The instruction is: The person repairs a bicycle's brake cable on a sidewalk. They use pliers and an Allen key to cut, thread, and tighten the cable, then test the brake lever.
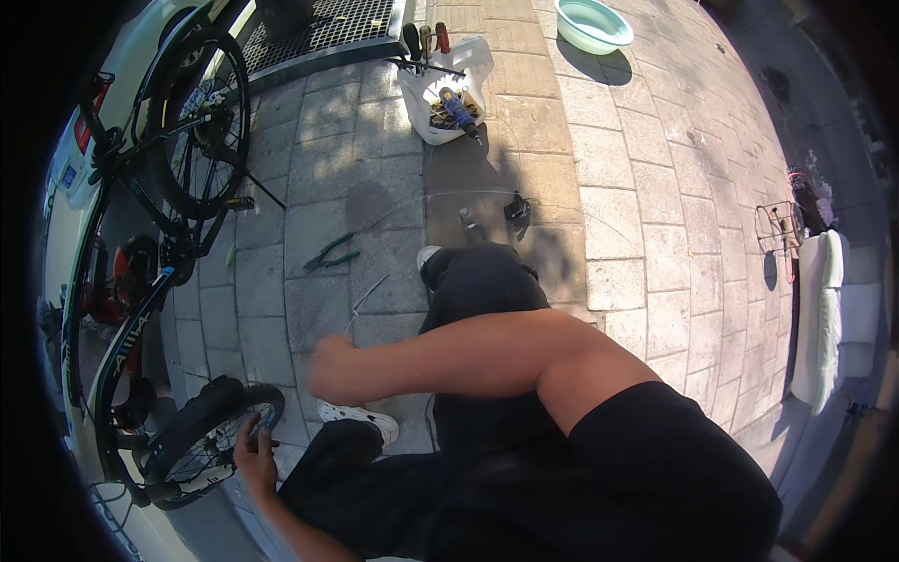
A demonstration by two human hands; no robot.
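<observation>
My right hand (331, 369) is closed in a fist in front of my knees. A thin silvery wire (369, 295) sticks up from it, bent partway along; the gripped end is hidden. To the left, my left hand (255, 457) has its fingers curled close together beside the spoked wheel (267, 401) of a black bicycle (120, 348). Anything between those fingers is too small to make out. Green-handled pliers (332, 256) lie on the paving beyond my right hand. From near them, a long thin cable (440, 194) arcs to a small black part (517, 212).
A white bag (421, 110) of tools holds a blue drill (459, 110) and several handled tools. Farther right stands a mint-green basin (594, 25). A metal grating (328, 26) is at the back left, a white cushion (820, 318) at the far right.
</observation>
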